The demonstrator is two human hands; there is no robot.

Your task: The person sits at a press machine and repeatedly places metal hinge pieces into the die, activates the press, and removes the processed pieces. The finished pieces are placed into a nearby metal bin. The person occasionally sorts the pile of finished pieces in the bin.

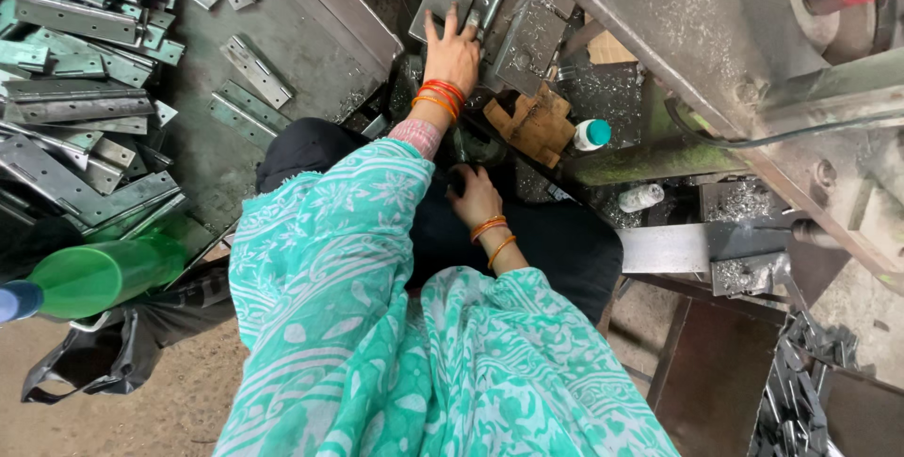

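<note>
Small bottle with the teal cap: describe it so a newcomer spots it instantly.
Start at the big grey machine at upper right and drop to its base, beside the brown folded cardboard. The small bottle lies there on its side, right of the left hand. Its teal cap is the only bright colour among the grey metal.

A small white plastic bottle with a teal cap [591, 134] lies centre-right beside the machine frame; a clear small plastic bottle [641, 197] lies just nearer; a dark plastic bag [113, 349] slumps near left on the floor.
</note>
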